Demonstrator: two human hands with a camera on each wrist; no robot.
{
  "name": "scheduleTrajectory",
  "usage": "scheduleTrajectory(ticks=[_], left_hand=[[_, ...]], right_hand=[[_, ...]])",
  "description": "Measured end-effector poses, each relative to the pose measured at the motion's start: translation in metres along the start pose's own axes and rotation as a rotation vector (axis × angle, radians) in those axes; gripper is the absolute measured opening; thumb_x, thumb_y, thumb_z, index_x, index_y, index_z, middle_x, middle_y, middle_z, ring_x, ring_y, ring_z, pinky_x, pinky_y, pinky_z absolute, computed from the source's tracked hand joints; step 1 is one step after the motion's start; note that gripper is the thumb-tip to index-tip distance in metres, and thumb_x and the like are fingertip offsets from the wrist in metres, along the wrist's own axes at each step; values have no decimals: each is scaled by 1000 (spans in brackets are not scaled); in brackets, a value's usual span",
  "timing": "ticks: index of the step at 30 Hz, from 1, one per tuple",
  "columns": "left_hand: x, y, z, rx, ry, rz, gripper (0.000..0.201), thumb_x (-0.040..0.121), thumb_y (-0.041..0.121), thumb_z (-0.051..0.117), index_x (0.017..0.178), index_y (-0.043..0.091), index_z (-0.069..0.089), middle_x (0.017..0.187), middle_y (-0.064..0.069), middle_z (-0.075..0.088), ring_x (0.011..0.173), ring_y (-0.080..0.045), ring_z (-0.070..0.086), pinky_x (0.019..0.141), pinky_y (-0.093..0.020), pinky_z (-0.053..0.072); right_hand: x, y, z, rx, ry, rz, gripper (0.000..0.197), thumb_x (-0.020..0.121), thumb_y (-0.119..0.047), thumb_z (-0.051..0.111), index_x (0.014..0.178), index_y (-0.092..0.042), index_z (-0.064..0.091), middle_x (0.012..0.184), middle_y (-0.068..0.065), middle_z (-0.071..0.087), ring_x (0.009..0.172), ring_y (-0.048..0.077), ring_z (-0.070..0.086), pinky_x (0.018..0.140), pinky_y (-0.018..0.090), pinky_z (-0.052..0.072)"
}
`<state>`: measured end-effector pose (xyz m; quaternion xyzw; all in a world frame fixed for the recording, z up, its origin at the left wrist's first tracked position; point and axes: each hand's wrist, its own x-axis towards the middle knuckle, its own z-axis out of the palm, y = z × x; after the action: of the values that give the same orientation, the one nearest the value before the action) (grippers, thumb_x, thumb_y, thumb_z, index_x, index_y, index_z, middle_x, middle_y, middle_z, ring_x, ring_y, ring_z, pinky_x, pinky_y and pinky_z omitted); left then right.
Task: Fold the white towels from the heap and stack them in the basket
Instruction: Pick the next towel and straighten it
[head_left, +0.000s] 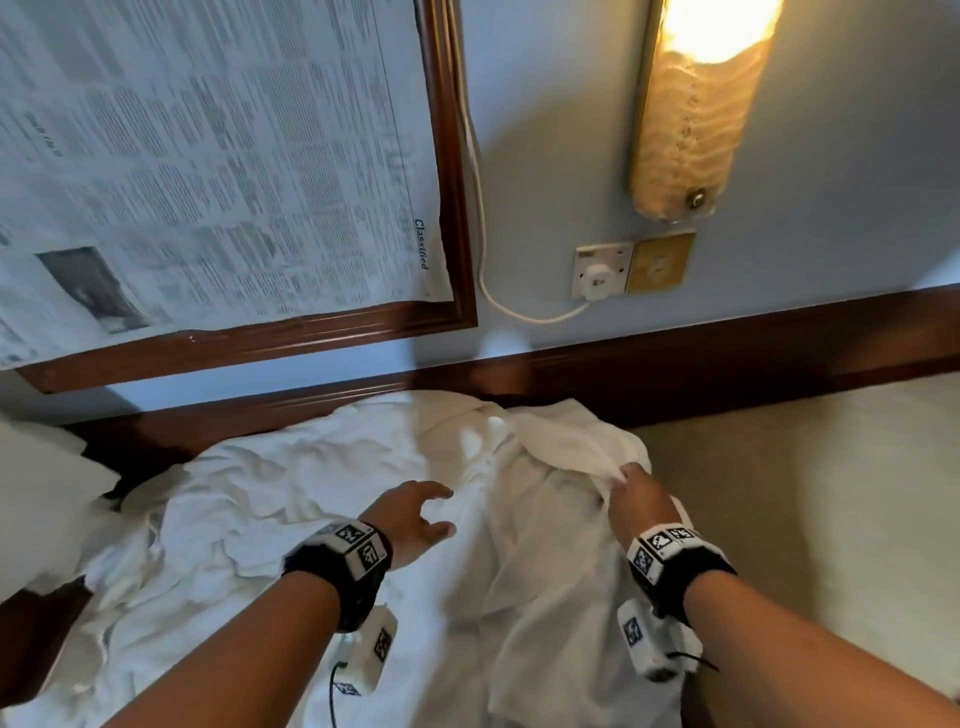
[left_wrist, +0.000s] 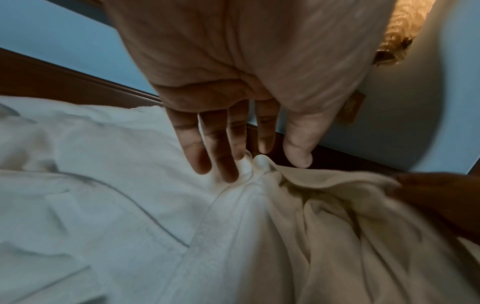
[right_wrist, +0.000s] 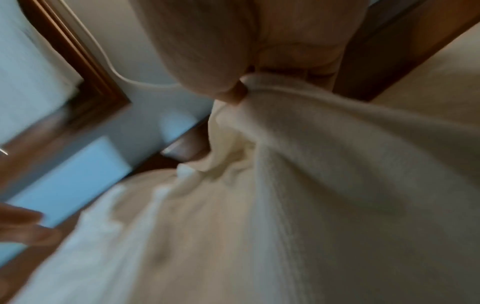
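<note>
We see the heap of white towels (head_left: 322, 499) spread across the surface below the wooden rail (head_left: 675, 364); the right hand (head_left: 641, 501) pinches a gathered fold of one towel (head_left: 566, 467) at the heap's right side. The left hand (head_left: 415, 519) hovers with fingers (left_wrist: 221, 152) straight and spread, holding nothing; its fingertips are just at the towel's bunched edge.

Left hand (head_left: 415, 512) hovers with fingers (left_wrist: 226, 156) spread straight; right hand (head_left: 641, 499) is clenched, both forearms extended.
</note>
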<state>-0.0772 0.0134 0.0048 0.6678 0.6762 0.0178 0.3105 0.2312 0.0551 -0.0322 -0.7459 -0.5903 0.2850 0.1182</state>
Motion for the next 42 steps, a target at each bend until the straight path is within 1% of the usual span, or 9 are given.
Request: scheduleTrajectory(ticks=[8, 11, 13, 18, 21, 29, 33, 38, 42], left_hand=[[0, 30, -32, -74, 284, 259, 103, 82, 44, 76, 157, 34, 6, 150, 16, 27, 135, -5, 32, 116, -31, 30], [-5, 41, -42, -16, 403, 400, 46, 88, 46, 62, 130, 27, 56, 133, 5, 58, 122, -15, 55, 104, -36, 45], [-16, 44, -43, 51, 338, 333, 24, 97, 40, 48, 98, 21, 62, 99, 1, 67, 92, -20, 63, 85, -38, 52], [-41, -9, -33, -1, 281, 118, 56, 83, 71, 27, 100, 28, 58, 97, 4, 67, 91, -20, 61, 81, -34, 48], [-58, -21, -30, -117, 353, 79, 45, 84, 63, 29, 83, 24, 53, 75, 3, 57, 71, -17, 54, 62, -28, 38], [-100, 1, -47, -378, 689, 242, 64, 81, 62, 32, 100, 12, 67, 94, -4, 65, 86, -18, 59, 77, -33, 45], [-114, 19, -67, -532, 763, 232, 20, 100, 40, 49, 96, 31, 67, 89, 10, 70, 80, 3, 61, 71, -23, 48], [-131, 42, -83, -593, 782, 342, 34, 90, 52, 49, 89, 23, 67, 82, 11, 69, 74, -1, 60, 67, -23, 48], [-136, 49, -95, -548, 816, 436, 26, 91, 44, 61, 89, 19, 66, 82, 7, 66, 75, -2, 60, 69, -20, 47]], right_hand=[[-65, -124, -36, 142, -6, -742, 20, 98, -35, 57, 108, -18, 61, 100, 5, 68, 90, 23, 62, 74, 30, 40], [-93, -146, -48, 180, -34, -934, 24, 91, -40, 68, 104, -21, 64, 93, -3, 68, 82, 13, 61, 74, 31, 50], [-105, -150, -55, 214, -52, -995, 24, 90, -42, 67, 103, -22, 65, 91, -6, 66, 79, 9, 60, 72, 30, 52], [-102, -143, -67, 300, 41, -978, 20, 98, -38, 58, 104, -21, 66, 88, -9, 66, 78, 6, 60, 68, 22, 47], [-92, -131, -68, 264, 83, -866, 22, 100, -38, 54, 106, -21, 66, 86, -11, 65, 79, 7, 61, 70, 22, 43], [-88, -126, -40, 282, 146, -769, 17, 102, -18, 50, 97, -10, 65, 88, 5, 61, 83, 20, 55, 74, 33, 39], [-113, -143, -27, 485, 85, -805, 16, 100, -29, 51, 103, -15, 57, 87, 1, 63, 80, 17, 58, 75, 38, 47], [-150, -163, -19, 487, -247, -895, 74, 73, -64, 75, 133, -29, 50, 113, -14, 68, 101, -2, 64, 87, 22, 53], [-139, -181, -24, 427, -59, -873, 36, 90, -45, 68, 114, -20, 69, 111, 2, 73, 105, 19, 67, 91, 39, 52]])
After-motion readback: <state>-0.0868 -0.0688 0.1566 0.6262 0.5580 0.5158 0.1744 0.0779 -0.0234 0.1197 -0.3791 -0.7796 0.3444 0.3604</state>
